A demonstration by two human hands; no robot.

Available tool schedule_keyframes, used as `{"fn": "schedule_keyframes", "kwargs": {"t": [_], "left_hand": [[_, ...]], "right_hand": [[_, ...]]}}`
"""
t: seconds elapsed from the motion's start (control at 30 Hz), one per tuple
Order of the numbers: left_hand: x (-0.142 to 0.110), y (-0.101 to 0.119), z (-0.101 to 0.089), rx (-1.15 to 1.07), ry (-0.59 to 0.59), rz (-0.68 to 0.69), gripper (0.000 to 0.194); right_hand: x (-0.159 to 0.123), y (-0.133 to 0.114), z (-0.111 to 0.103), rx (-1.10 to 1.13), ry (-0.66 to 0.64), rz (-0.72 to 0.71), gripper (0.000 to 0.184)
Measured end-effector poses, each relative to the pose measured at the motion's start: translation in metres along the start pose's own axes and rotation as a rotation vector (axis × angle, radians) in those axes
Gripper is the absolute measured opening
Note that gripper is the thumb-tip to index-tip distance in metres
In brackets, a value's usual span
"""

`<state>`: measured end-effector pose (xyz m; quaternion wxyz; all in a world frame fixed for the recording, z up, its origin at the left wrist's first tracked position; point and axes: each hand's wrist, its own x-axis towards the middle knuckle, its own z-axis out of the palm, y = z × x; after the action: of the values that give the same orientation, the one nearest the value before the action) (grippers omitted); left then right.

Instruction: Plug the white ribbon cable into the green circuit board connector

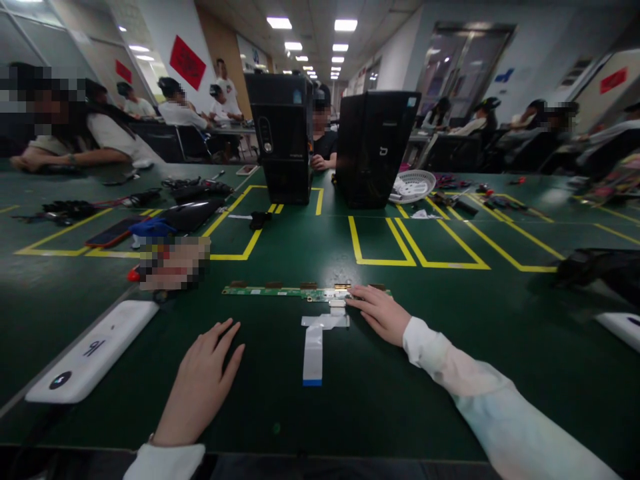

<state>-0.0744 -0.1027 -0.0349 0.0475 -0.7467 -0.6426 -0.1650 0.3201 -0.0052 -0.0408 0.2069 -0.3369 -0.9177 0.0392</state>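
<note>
A long, thin green circuit board (270, 292) lies crosswise on the green table in front of me. From its connector a white ribbon cable (313, 353) with a blue end runs towards me over the tabletop. My right hand (379, 311) rests at the board's right part, fingers stretched out over it and covering some of it; I cannot make out anything held. To the left of the cable my left hand (203, 377) lies on the table, its fingers extended and apart from the board, with nothing in it.
A white power-bank-like device (95, 350) lies at the left, near a pixelated item. Two black computer towers (285, 140) stand at the back, with a white basket (414, 185) beside the right one. Cables and tools lie on both sides. Several people sit around.
</note>
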Motion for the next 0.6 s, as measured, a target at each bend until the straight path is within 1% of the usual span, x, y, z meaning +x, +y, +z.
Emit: {"fn": "schedule_keyframes", "kwargs": {"t": [0.1, 0.17, 0.27, 0.33, 0.43, 0.6], "left_hand": [[0.005, 0.002, 0.0, -0.004, -0.007, -0.015, 0.059], [0.006, 0.003, 0.001, -0.001, -0.006, -0.021, 0.059], [0.006, 0.003, 0.002, 0.003, 0.006, -0.015, 0.059], [0.006, 0.003, 0.003, 0.009, 0.009, -0.003, 0.06], [0.006, 0.001, 0.005, 0.023, 0.01, 0.007, 0.062], [0.007, -0.004, 0.009, 0.025, 0.016, 0.024, 0.064]], "right_hand": [[0.005, -0.018, 0.0, 0.015, 0.019, -0.028, 0.041], [0.008, -0.031, -0.001, 0.004, -0.019, -0.019, 0.041], [0.012, -0.043, -0.003, -0.045, -0.111, 0.034, 0.049], [0.013, -0.045, -0.005, -0.06, -0.169, 0.072, 0.053], [0.015, -0.046, -0.008, -0.046, -0.239, 0.107, 0.054], [0.014, -0.047, -0.014, -0.049, -0.259, 0.12, 0.052]]}}
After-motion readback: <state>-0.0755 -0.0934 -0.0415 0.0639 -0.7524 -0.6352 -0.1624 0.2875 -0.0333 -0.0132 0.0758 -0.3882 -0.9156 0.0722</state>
